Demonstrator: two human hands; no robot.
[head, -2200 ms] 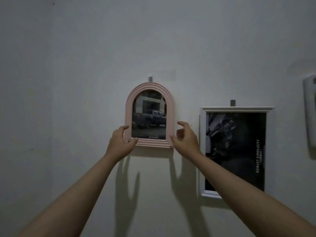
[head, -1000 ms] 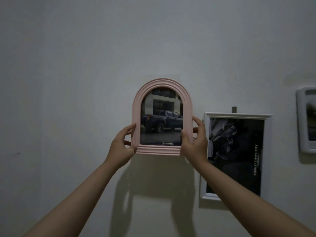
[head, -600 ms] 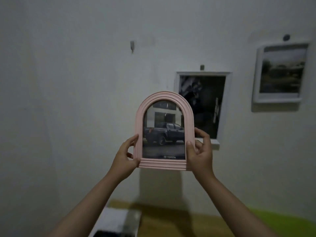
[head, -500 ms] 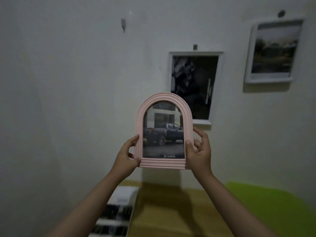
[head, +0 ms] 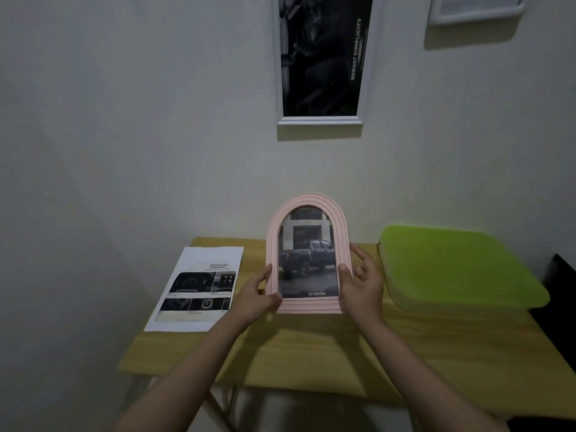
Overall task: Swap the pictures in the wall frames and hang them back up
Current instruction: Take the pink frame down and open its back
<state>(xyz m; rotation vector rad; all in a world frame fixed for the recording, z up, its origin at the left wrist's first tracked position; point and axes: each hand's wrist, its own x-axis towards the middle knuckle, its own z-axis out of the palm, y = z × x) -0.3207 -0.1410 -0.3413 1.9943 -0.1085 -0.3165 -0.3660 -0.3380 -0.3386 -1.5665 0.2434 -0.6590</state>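
Above the centre of the wooden bench (head: pixel 311 347), the pink arched frame (head: pixel 308 254) is held upright with its truck picture facing the camera. The left hand (head: pixel 254 299) grips the lower-left edge, thumb on the front and fingers (head: pixel 265 275) curled round the side. The right hand (head: pixel 363 286) grips the lower-right edge the same way, thumb on the front rim, fingers wrapped behind. Whether the frame's base touches the bench cannot be told.

Step in hand: 1 frame is off the wall and over the bench for opening. No picture is out of its frame yet, so the task is judged to be at an early stage.

Reference positions, taken from the held frame:
- 9 o'clock: a printed sheet (head: pixel 199 288) lying flat on the bench, near the left hand.
- 3 o'clock: a green lidded box (head: pixel 458 269) on the bench, just beside the right hand.
- 12 o'clock: a white rectangular frame (head: pixel 324 60) with a dark picture, hanging on the wall.
- 1 o'clock: a second white frame (head: pixel 477 10), cut off by the top edge.

Next move, as a judgement: turn the pink frame face down on a bare part of the bench, between sheet and box, then release the back panel. The back and its fastenings are hidden, so their type cannot be stated. Both hands should hold the frame until it lies flat.
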